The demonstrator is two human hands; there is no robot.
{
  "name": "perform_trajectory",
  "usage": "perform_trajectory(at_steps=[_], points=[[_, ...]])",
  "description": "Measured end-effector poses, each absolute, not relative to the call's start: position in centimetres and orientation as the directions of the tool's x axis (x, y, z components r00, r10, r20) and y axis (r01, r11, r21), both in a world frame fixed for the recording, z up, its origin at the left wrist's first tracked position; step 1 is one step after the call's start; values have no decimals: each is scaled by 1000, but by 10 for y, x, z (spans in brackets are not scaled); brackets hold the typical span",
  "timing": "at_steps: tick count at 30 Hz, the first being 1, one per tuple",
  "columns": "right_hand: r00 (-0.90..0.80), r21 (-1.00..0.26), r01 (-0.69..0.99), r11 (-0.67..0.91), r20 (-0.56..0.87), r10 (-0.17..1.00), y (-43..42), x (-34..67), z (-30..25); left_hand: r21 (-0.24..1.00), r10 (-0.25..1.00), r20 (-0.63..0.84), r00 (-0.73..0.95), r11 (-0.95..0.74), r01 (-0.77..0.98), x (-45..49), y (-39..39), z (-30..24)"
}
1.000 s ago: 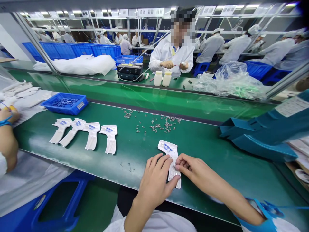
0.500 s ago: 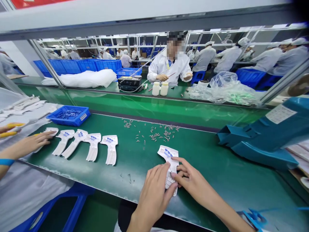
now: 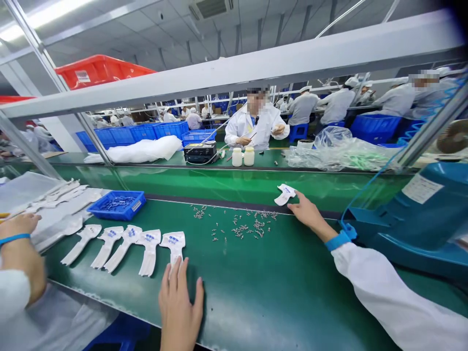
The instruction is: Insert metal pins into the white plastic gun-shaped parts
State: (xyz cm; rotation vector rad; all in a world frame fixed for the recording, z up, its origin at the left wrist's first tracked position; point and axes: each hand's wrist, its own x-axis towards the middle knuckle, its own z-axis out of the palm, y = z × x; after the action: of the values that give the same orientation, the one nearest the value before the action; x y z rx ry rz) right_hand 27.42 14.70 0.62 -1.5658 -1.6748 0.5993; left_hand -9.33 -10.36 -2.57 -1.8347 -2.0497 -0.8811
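My right hand (image 3: 304, 210) is stretched far forward, pinching a white pistol-shaped plastic shell half (image 3: 285, 194) with blue pieces in its wide end. It holds the shell at the far edge of the bench, by the green belt. My left hand (image 3: 180, 297) has its fingers spread, with the fingertips over the handle of another such shell half (image 3: 174, 240). That one lies at the right end of a row of similar shells (image 3: 149, 251) on the green bench. Small metal parts (image 3: 248, 226) are scattered between my hands, toward the back.
A blue tray (image 3: 133, 208) of small blue parts stands at the back left. A co-worker's hand (image 3: 22, 224) is at far left beside stacked white shells. On the right is a large teal bin (image 3: 387, 229). Across the belt sits another person (image 3: 256, 126) behind two white bottles (image 3: 243, 157).
My right hand has carried the shell half forward, away from me. My left hand has left it and moved left to the row. The co-worker's hand has drawn back left. The view has tilted up.
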Motion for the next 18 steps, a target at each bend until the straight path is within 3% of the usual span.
perform_trajectory(at_steps=[6,12,18], points=[[-232,-534,771,348,273,934,127,268,-28,266,848,506,-157,20,964,-97,-110,-26],[-254,-418,834,361,291,923,132,271,-37,211,849,525,66,-205,956,-62,-125,-32],[-292,-357,855,376,268,918,130,273,-32,243,827,530,191,-363,900,-22,-140,-45]])
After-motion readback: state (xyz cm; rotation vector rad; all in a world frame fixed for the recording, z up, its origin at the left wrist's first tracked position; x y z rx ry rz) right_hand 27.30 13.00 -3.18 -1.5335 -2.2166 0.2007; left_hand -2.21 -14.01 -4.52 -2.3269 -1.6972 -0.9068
